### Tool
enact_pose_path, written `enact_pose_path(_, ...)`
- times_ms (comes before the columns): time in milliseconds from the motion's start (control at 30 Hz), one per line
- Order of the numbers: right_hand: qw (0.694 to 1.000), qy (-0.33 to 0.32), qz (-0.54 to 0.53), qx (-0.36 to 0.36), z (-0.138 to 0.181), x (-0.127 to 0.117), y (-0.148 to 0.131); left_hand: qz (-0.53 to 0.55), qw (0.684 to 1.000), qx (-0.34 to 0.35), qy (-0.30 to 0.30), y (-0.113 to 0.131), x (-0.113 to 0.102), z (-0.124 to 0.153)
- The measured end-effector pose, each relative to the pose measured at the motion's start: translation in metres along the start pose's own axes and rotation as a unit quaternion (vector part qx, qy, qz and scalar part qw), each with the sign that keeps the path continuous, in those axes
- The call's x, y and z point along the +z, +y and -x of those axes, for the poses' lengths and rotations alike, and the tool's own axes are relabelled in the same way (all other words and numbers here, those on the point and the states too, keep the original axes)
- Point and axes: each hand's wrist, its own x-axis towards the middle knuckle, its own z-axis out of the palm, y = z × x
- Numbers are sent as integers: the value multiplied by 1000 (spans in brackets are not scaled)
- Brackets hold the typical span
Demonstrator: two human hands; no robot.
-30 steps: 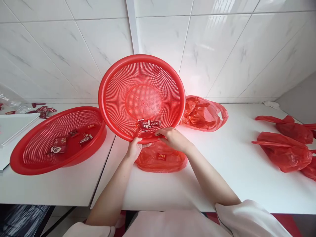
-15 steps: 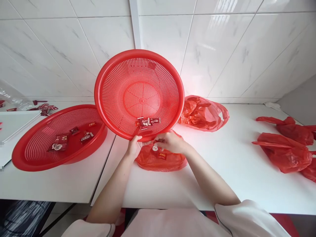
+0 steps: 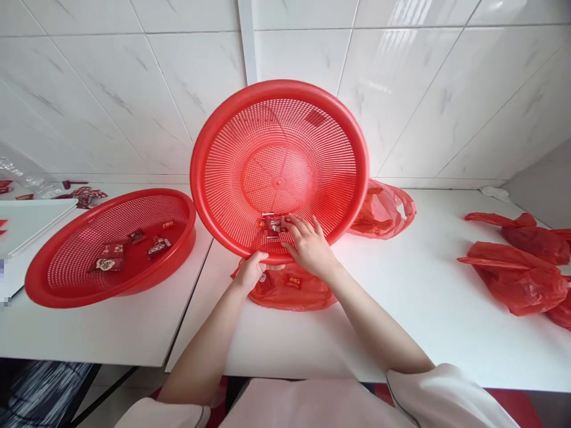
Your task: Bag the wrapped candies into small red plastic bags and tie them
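Observation:
My left hand grips the near rim of a red mesh basket, which is tilted up to face me. Low on the basket's inner wall lie a few small dark red snack packets. My right hand reaches inside over the rim, fingers spread and thumb apart, its fingertips at these packets and partly covering them. Beneath the basket, an open red plastic bag rests on the table, with a few small packets in it; the basket and my hands hide its upper part.
On the left stands a second red basket with several snack packets. Another red bag lies behind on the right. Several tied red bags sit at the far right. A tiled wall closes off the back of the white table.
The tilted basket has shifted right and come nearer. My right hand has risen from the bag beneath into the basket, its fingers reaching the packets. My left hand still grips the rim.

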Motion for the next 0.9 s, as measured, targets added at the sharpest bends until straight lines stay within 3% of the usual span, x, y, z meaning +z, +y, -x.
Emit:
enact_pose_path(133, 997, -65, 18, 33, 3, 6, 6, -24, 1000, -5, -5, -5, 1, 4)
enact_pose_path(333, 977, -154, -129, -71, 5, -26, 15, -23, 999, 6, 37, 2, -6, -4)
enact_pose_path(433, 962, -151, -201, -105, 3, -40, 19, -7, 999, 11, 39, 6, -10, -7)
enact_pose_path(533, 961, -120, -239, -72, 2, -51, 21, 2, 999, 17, 37, 6, -11, -8)
enact_pose_path(667, 943, -173, -277, -66, 3, -57, 22, -1, 999, 15, 46, 5, -9, -7)
enact_pose_path(767, 936, -203, -277, -75, 4, -53, 20, 11, 998, 15, 62, 5, -7, -6)
enact_pose_path(900, 951, -203, -224, -55, 6, -47, 15, 30, 997, 40, 66, 5, -5, -7)
